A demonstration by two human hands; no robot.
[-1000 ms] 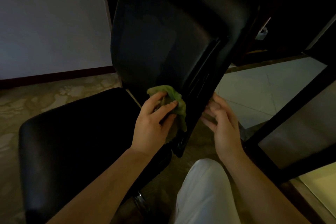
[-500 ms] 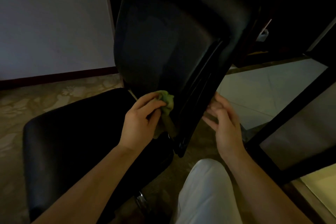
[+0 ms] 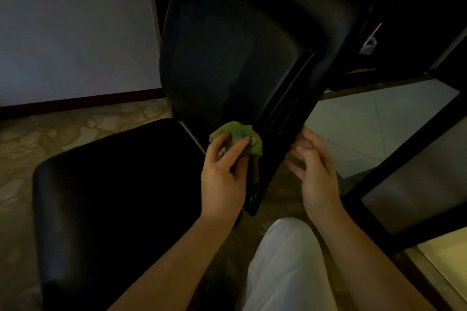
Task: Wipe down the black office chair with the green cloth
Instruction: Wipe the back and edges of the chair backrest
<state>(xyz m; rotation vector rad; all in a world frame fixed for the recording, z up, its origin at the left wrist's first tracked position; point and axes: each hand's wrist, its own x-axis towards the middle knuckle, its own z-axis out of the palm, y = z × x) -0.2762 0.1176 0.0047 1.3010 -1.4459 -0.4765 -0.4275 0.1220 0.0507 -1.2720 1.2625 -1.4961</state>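
Black office chair [image 3: 240,58] stood close in front of the person, its seat [image 3: 113,184] low on the left and its backrest rising up the middle of the view. The green cloth [image 3: 242,134] was bunched against the lower front of the backrest, just beside the right-hand edge. The left hand [image 3: 225,179] held it there, thumb and fingers curled over the wad and pressing it to the surface. The right hand [image 3: 318,174] sat behind that edge with fingers loosely bent and spread, gripping nothing; whether it touched the frame was hard to tell in the dim light. A white trouser leg [image 3: 285,267] showed below. The step in hand looked like wiping the bottom of the backrest. Next, the cloth probably needed sweeping up or across the untouched upper panel, with firm, even pressure while the other hand steadied the chair against swivelling.
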